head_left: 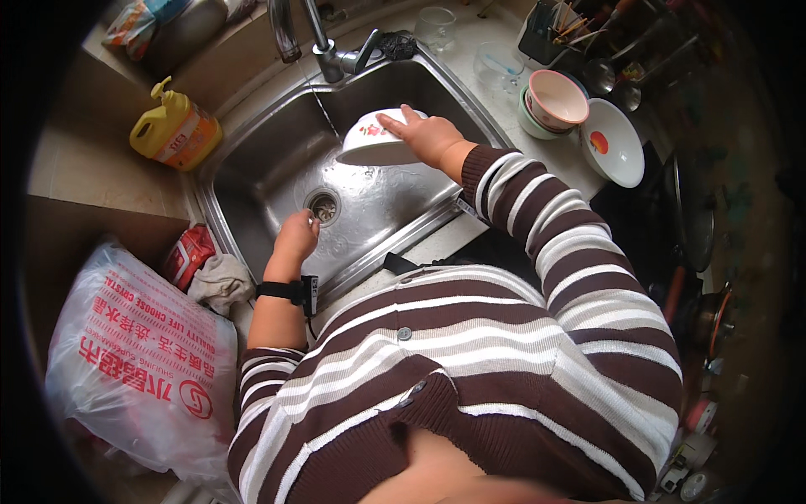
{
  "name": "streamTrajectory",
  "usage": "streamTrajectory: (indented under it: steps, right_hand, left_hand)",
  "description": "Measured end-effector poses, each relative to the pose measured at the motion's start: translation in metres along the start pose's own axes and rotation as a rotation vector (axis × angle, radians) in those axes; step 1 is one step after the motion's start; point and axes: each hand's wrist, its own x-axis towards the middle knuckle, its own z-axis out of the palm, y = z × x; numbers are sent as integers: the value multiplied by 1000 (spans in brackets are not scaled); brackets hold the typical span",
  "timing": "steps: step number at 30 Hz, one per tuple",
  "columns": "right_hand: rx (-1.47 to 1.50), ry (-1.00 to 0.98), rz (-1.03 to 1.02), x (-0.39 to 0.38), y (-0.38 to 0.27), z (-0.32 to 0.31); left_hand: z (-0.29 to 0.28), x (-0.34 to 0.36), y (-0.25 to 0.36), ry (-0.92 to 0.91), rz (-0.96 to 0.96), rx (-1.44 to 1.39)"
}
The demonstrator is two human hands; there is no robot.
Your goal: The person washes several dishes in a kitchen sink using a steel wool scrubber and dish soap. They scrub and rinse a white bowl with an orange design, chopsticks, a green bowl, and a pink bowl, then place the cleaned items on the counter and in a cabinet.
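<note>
My right hand (426,137) grips a white bowl (375,149) with red flowers on its outside, tipped over above the sink (277,168). The thumb and fingers hold it near its base. A thin stream of water falls from the faucet (330,55) just left of the bowl. Low in the basin, beside the drain (322,207), my left hand (295,237) is closed, its fingers curled. Something small and pale shows at the fingertips, but I cannot make out what it is.
Stacked bowls (557,101) and a white bowl (613,143) stand on the right counter, near clear glasses (497,64). A yellow pump jug (175,130) is left of the sink. A cloth (221,280) and a full plastic bag (143,361) lie at the near left.
</note>
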Motion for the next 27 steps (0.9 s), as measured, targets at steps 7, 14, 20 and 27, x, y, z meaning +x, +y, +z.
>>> streamTrajectory:
  steps: [7,14,20,27]
  right_hand:
    - [-2,26,-47,2,2,-9]
    - [284,57,129,-32,24,-24]
    - [1112,589,537,-106,77,-45]
    - [1703,1018,880,-195,155,-83]
  left_hand:
    - [-1,0,19,-30,28,38]
    - [-4,-8,30,-24,27,37]
    - [-3,-15,36,-43,-70,-10]
    - [-3,-8,54,21,-39,-8]
